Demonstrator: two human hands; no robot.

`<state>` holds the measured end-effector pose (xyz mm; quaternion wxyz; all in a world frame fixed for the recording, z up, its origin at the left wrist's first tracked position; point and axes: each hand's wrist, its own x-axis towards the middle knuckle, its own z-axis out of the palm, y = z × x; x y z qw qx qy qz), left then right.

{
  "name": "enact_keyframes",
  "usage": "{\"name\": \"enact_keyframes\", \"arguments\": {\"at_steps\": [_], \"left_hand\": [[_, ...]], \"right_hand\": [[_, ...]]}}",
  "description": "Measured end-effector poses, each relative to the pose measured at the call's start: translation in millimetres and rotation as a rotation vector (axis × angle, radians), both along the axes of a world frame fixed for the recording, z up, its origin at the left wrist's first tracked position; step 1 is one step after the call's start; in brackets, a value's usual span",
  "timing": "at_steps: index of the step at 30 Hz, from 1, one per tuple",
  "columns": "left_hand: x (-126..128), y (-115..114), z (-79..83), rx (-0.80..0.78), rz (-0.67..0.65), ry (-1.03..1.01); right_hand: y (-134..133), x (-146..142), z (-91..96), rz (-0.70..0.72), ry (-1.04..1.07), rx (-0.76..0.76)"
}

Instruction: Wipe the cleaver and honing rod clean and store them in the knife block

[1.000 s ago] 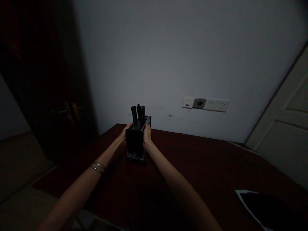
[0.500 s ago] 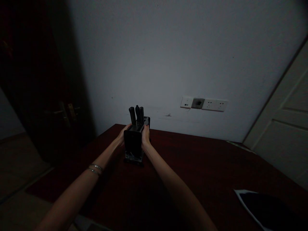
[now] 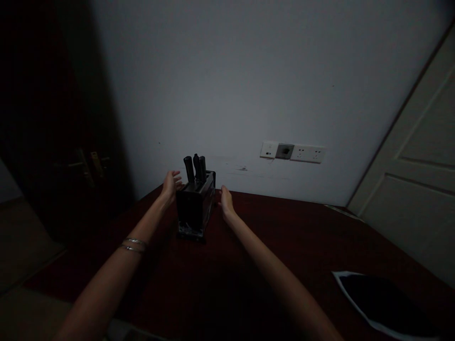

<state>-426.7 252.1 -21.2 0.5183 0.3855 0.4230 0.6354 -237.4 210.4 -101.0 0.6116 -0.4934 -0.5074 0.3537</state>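
Observation:
A black knife block (image 3: 191, 210) stands upright on the dark red table (image 3: 270, 237), with several black knife handles (image 3: 197, 168) sticking up out of its top. On its left side, my left hand (image 3: 171, 184) is raised with fingers apart, close to the block's upper edge. My right hand (image 3: 226, 203) is off the block's right side, palm facing it, a small gap between them. Neither hand holds anything. Two silver bangles (image 3: 134, 245) circle my left wrist.
A flat black sheet with a white edge (image 3: 384, 303) lies at the table's near right. Behind the table, a pale wall carries a row of sockets (image 3: 291, 151). A white door (image 3: 415, 175) is at the right, a dark door with handles (image 3: 87, 166) at the left.
Both hands have let go of the knife block and moved apart, left hand to the left, right hand to the right. The view has shifted slightly; the block stays on the table.

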Motion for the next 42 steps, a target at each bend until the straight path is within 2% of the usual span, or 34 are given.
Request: {"name": "enact_keyframes", "arguments": {"at_steps": [2,5,7,9,12,15,20,23,25,29,34,38,42], "left_hand": [[-3.4,-2.9,19.5,0.209,0.278,0.021],[5.7,-25.1,50.3,0.657,0.628,0.045],[26.6,-51.1,66.2,0.941,0.729,0.086],[58.8,-80.8,74.3,1.181,0.698,0.158],[120.2,-120.6,69.0,1.418,0.475,0.37],[184.9,-148.8,45.5,1.54,0.111,0.619],[276.1,-185.2,-15.6,1.712,-0.506,1.043],[312.6,-207.7,-54.2,1.774,-0.778,1.207],[329.2,-221.0,-76.8,1.81,-0.898,1.251],[349.3,-238.5,-111.4,1.863,-0.994,1.261],[363.4,-248.9,-136.8,1.928,-1.015,1.234],[366.7,-251.4,-140.9,1.954,-0.941,1.194],[353.0,-240.9,-128.6,1.942,-0.92,1.149]], "right_hand": [[-14.1,32.9,-0.2,-0.099,-0.035,-0.041],[-40.5,92.6,-0.1,-0.201,-0.11,-0.09],[-61.4,135.2,-0.7,-0.267,-0.168,-0.121],[-85.2,177.2,-2.1,-0.327,-0.231,-0.147],[-126.6,236.2,-6.1,-0.397,-0.331,-0.172],[-173.6,289.9,-12.2,-0.448,-0.423,-0.211],[-253.6,364.9,-28.3,-0.555,-0.707,-0.368],[-295.7,394.7,-41.4,-0.618,-0.767,-0.461],[-319.3,407.0,-50.7,-0.621,-0.798,-0.524],[-352.8,416.9,-67.6,-0.6,-0.793,-0.583],[-370.0,417.4,-79.8,-0.614,-0.781,-0.62],[-369.2,413.1,-78.4,-0.527,-0.677,-0.611],[-358.3,396.1,-67.9,-0.431,-0.532,-0.63]]}}
